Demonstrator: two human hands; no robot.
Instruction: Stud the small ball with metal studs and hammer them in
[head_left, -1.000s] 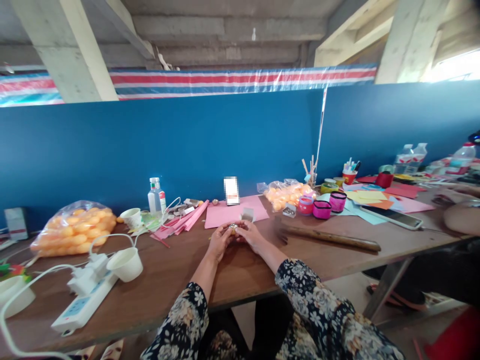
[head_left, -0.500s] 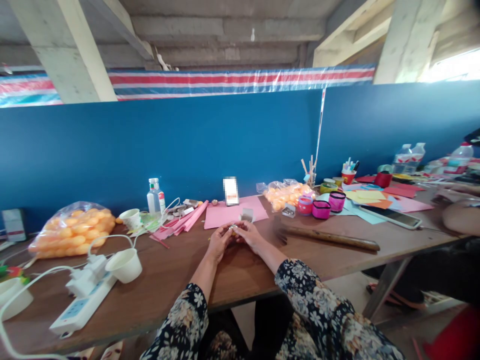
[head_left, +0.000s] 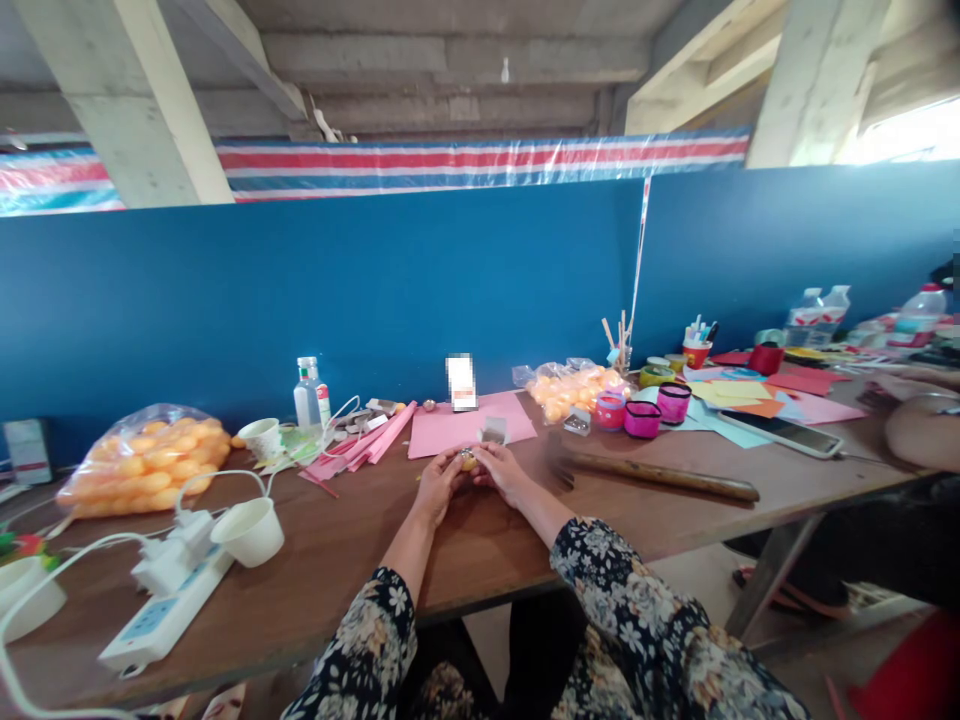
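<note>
Head view over a brown counter [head_left: 337,570]. At centre, left hand [head_left: 437,488] and right hand [head_left: 505,472] brought together, floral sleeves trailing toward 6 o'clock. Fingers [head_left: 452,467] of both curled shut around a small orange ball [head_left: 467,460], pinched between the fingertips just above the counter.

From the ball:
- At 12 o'clock, just beyond the hands, a pink paper sheet [head_left: 457,428].
- At 9 o'clock, well apart, a clear bag of orange balls [head_left: 142,458].
- At 8 o'clock, a tilted white paper cup [head_left: 251,530] touching a white power strip [head_left: 161,612].
- At 3 o'clock, a long wooden stick [head_left: 660,476] lying flat.
- At 2 o'clock, pink tape rolls [head_left: 643,419].
- Far off at 3 o'clock, another person's arm [head_left: 919,432] resting at the counter edge.
</note>
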